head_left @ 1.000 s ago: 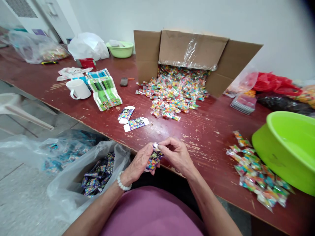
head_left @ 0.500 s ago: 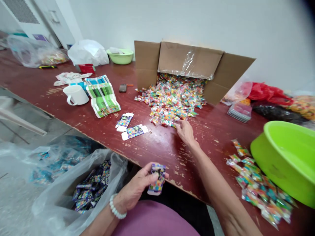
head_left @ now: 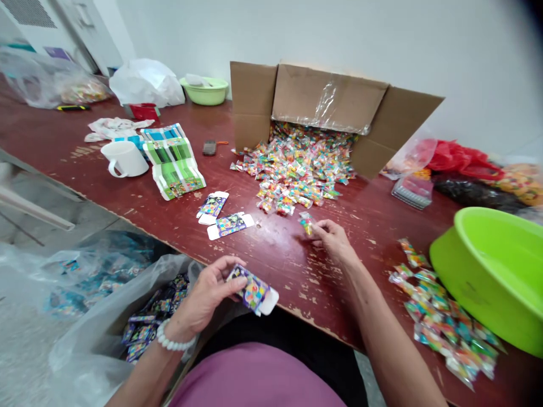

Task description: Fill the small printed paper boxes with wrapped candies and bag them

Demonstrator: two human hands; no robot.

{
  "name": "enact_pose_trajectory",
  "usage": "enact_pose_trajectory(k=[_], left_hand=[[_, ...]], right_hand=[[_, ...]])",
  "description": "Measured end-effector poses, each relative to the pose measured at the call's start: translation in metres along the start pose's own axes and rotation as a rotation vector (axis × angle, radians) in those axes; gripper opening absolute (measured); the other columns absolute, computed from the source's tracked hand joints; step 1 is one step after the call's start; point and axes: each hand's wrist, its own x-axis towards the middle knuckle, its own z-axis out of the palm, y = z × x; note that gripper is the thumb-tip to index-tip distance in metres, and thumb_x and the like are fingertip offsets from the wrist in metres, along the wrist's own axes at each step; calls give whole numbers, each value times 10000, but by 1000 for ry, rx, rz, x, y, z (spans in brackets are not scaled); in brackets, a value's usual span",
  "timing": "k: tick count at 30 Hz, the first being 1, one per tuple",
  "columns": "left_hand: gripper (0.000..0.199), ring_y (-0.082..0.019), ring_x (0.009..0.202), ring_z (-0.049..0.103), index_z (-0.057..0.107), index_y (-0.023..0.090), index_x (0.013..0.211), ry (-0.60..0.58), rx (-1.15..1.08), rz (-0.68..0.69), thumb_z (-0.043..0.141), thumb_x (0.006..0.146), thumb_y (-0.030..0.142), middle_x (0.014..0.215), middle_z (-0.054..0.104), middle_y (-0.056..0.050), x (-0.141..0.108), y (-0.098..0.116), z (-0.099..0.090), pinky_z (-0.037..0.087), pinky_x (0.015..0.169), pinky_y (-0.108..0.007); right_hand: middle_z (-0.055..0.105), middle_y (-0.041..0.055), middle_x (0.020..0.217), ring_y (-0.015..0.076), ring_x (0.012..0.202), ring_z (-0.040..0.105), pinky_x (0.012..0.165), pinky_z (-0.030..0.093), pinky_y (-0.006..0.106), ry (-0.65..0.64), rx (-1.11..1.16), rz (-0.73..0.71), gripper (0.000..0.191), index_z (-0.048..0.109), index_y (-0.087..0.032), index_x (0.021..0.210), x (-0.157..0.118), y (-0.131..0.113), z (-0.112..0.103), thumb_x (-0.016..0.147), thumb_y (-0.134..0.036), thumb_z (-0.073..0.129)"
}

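Observation:
My left hand (head_left: 216,285) grips a small purple printed box (head_left: 252,288) above the table's front edge, its white end flap open toward the right. Pinched in the fingertips of my right hand (head_left: 333,237) is a clear packet of colourful candy (head_left: 306,223), held just over the red table. Behind it, a pile of similar candy packets (head_left: 297,169) spills from a cardboard box (head_left: 328,99) lying on its side. Two more small purple boxes, one a flattened carton (head_left: 231,225) with white flaps, lie left of the pile.
A green basin (head_left: 487,277) stands at right beside loose candy packets (head_left: 441,316). Below the table's left edge, a plastic bag (head_left: 93,333) holds many purple boxes. A white mug (head_left: 125,158) and green printed card sheets (head_left: 176,167) sit at left.
My right hand has drawn back from the pile toward me with a candy packet. My left hand has shifted left and turned the small box so its open flap points right.

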Motion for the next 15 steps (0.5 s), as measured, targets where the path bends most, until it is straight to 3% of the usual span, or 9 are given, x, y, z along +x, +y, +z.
enact_pose_trajectory(k=[3, 6, 10, 15], left_hand=[[453, -163, 680, 656, 565, 199, 990, 138, -128, 11, 860, 668, 319, 828, 675, -1, 7, 6, 4, 559, 526, -255], [473, -163, 710, 674, 539, 184, 919, 189, -230, 38, 891, 613, 260, 828, 674, 8, 10, 10, 10, 608, 579, -297], [427, -158, 762, 670, 539, 181, 914, 149, -278, 55, 871, 646, 214, 851, 654, 15, 8, 9, 15, 628, 617, -317], [385, -160, 757, 664, 541, 184, 898, 7, -246, 41, 852, 671, 206, 851, 649, 11, 2, 0, 21, 613, 639, -318]], right_hand=[[664, 7, 697, 167, 612, 647, 565, 504, 281, -161, 304, 51, 389, 577, -212, 795, -42, -10, 2, 690, -546, 746], [660, -19, 719, 116, 557, 596, 539, 484, 244, -296, 548, 114, 381, 620, -209, 844, -77, -19, 7, 664, -470, 831], [638, -29, 686, 99, 550, 540, 533, 437, 225, -329, 390, 40, 261, 661, -197, 836, -101, -25, 12, 754, -416, 777], [667, -11, 738, 119, 626, 546, 584, 424, 239, -422, 202, -106, 171, 705, -191, 828, -107, -31, 10, 805, -359, 726]])
